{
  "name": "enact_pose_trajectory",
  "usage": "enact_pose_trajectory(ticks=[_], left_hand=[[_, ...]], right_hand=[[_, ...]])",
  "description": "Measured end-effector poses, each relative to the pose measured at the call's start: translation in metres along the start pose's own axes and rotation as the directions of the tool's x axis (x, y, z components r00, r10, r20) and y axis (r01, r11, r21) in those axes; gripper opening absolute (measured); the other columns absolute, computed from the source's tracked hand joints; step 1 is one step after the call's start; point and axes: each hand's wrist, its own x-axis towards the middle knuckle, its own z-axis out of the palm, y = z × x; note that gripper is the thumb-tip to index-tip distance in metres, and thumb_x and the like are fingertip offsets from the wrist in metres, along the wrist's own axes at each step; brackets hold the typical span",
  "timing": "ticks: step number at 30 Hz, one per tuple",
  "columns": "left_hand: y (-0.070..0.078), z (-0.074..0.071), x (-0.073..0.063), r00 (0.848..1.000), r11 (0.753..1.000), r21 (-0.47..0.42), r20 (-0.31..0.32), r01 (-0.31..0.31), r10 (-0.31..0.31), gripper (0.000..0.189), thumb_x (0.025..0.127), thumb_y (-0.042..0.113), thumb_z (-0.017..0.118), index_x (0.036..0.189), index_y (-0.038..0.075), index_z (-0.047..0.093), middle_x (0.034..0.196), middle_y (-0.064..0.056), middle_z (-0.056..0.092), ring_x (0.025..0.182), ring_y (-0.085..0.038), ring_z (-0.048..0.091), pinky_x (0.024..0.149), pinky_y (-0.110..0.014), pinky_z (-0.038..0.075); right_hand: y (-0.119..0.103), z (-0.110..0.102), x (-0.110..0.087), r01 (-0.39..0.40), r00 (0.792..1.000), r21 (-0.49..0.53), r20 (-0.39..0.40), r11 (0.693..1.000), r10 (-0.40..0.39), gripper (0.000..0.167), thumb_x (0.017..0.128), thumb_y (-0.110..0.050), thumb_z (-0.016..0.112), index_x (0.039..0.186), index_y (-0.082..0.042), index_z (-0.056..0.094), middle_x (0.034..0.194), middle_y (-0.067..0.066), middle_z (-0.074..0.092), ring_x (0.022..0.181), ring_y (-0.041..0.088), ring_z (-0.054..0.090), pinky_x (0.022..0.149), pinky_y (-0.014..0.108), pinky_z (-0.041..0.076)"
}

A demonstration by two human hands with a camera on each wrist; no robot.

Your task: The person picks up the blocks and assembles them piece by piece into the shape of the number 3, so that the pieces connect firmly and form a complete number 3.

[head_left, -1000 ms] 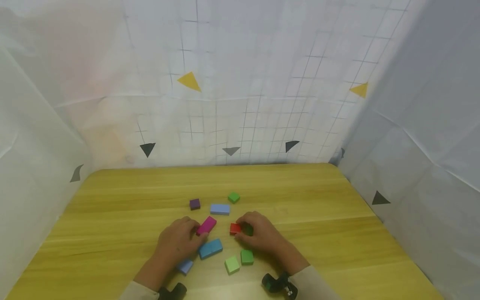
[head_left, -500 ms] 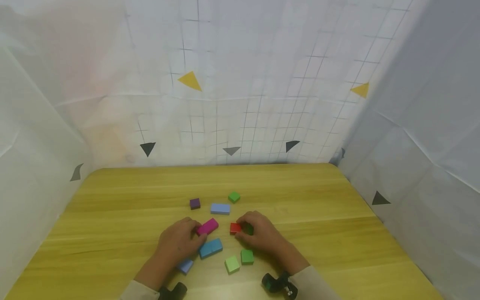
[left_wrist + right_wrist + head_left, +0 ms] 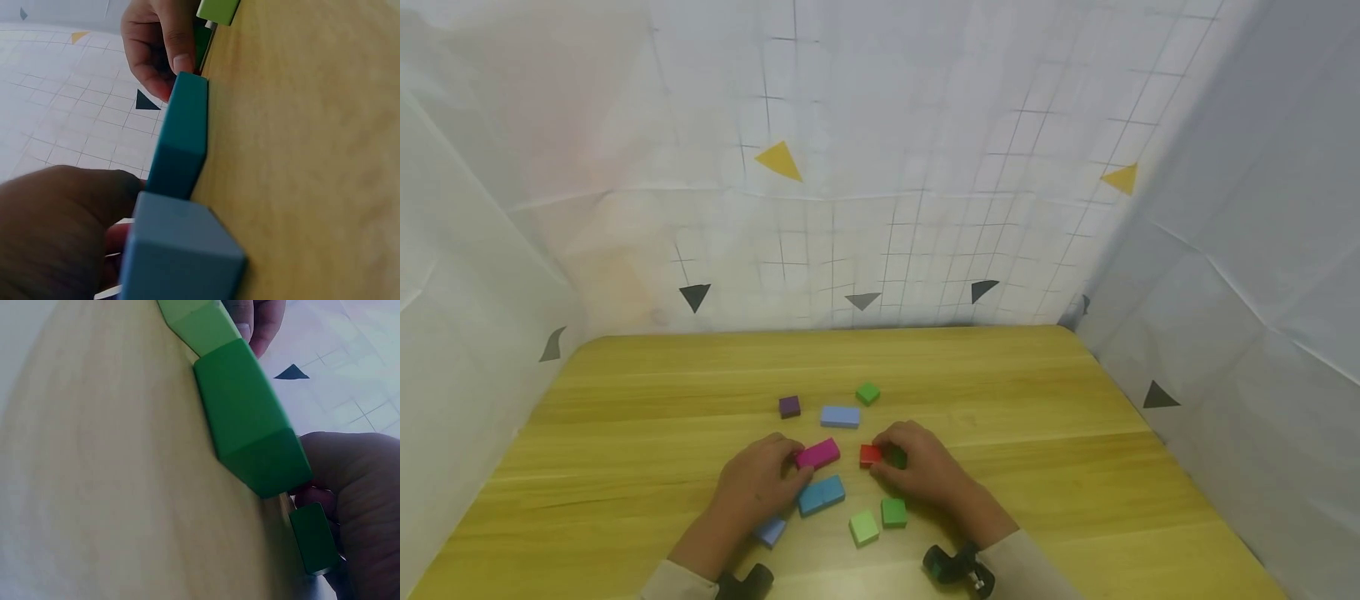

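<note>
My left hand [image 3: 758,479] pinches the left end of a magenta block [image 3: 820,454] between thumb and fingers, in the head view. A short gap to the right, my right hand [image 3: 925,467] holds a small red block [image 3: 868,455] at its fingertips. Beneath the curve of that hand sits a dark green block [image 3: 898,457], partly covered. Just in front of the magenta block lies a blue block [image 3: 822,496], close to the left thumb. In both wrist views, nearer blocks hide most of what the fingers hold.
Behind the hands lie a dark purple block [image 3: 789,407], a light blue block [image 3: 840,417] and a green block [image 3: 867,393]. Nearer are a pale green block [image 3: 864,528], a green block [image 3: 893,513] and another light blue block [image 3: 771,531]. White sheeting surrounds the wooden table [image 3: 1037,392].
The magenta block has turned clockwise in my left hand, from steeply slanted to lying flatter, and shifted slightly right. My right hand and the red block have stayed in place.
</note>
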Motion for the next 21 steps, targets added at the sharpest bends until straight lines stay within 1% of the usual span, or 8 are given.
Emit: enact_pose_trajectory(ticks=[5, 10, 12, 17, 21], left_hand=[[-0.001, 0.0008, -0.0003, 1.0, 1.0, -0.002, -0.011, -0.018, 0.018, 0.03, 0.085, 0.037, 0.077, 0.107, 0.017, 0.074, 0.092, 0.008, 0.067, 0.076, -0.006, 0.055, 0.069, -0.031, 0.05], [-0.0011, 0.001, 0.0003, 1.0, 1.0, 0.0, -0.018, -0.023, 0.023, 0.031, 0.085, 0.037, 0.077, 0.109, 0.017, 0.074, 0.098, 0.007, 0.07, 0.09, -0.012, 0.066, 0.079, -0.036, 0.055], [-0.0013, 0.0014, 0.0003, 1.0, 1.0, -0.005, -0.019, -0.024, 0.024, 0.031, 0.085, 0.037, 0.077, 0.109, 0.017, 0.074, 0.099, 0.006, 0.07, 0.094, -0.014, 0.067, 0.08, -0.037, 0.055], [-0.0011, 0.0029, 0.0003, 1.0, 0.999, -0.022, -0.009, -0.025, 0.025, 0.03, 0.086, 0.036, 0.077, 0.109, 0.017, 0.074, 0.1, 0.006, 0.071, 0.095, -0.015, 0.067, 0.081, -0.037, 0.055], [-0.0006, 0.0035, -0.0007, 0.999, 0.999, -0.024, -0.014, -0.03, 0.03, 0.03, 0.086, 0.036, 0.077, 0.11, 0.018, 0.073, 0.1, 0.007, 0.071, 0.096, -0.015, 0.067, 0.082, -0.037, 0.055]], right_hand=[[-0.0003, 0.0002, -0.0002, 0.0, 1.0, -0.003, 0.002, 1.0, 0.0, 0.028, 0.091, -0.034, 0.073, 0.114, -0.019, 0.07, 0.107, -0.012, 0.067, 0.101, 0.008, 0.058, 0.091, 0.035, 0.05], [-0.0008, -0.0004, 0.0002, -0.004, 1.0, -0.01, 0.0, 1.0, 0.004, 0.028, 0.091, -0.035, 0.073, 0.114, -0.02, 0.07, 0.108, -0.012, 0.067, 0.102, 0.008, 0.058, 0.092, 0.035, 0.05], [-0.0011, -0.0006, 0.0003, -0.004, 1.0, -0.013, 0.0, 1.0, 0.004, 0.028, 0.091, -0.035, 0.073, 0.114, -0.019, 0.07, 0.109, -0.011, 0.067, 0.103, 0.009, 0.058, 0.092, 0.035, 0.05], [-0.0024, -0.0013, -0.0001, -0.006, 1.0, -0.015, 0.001, 1.0, 0.006, 0.029, 0.09, -0.032, 0.074, 0.115, -0.019, 0.07, 0.11, -0.01, 0.068, 0.104, 0.009, 0.058, 0.093, 0.036, 0.05], [-0.0018, 0.0003, -0.0004, -0.002, 1.0, -0.026, -0.005, 1.0, 0.002, 0.029, 0.09, -0.033, 0.073, 0.116, -0.019, 0.07, 0.11, -0.01, 0.068, 0.103, 0.009, 0.058, 0.093, 0.035, 0.051]])
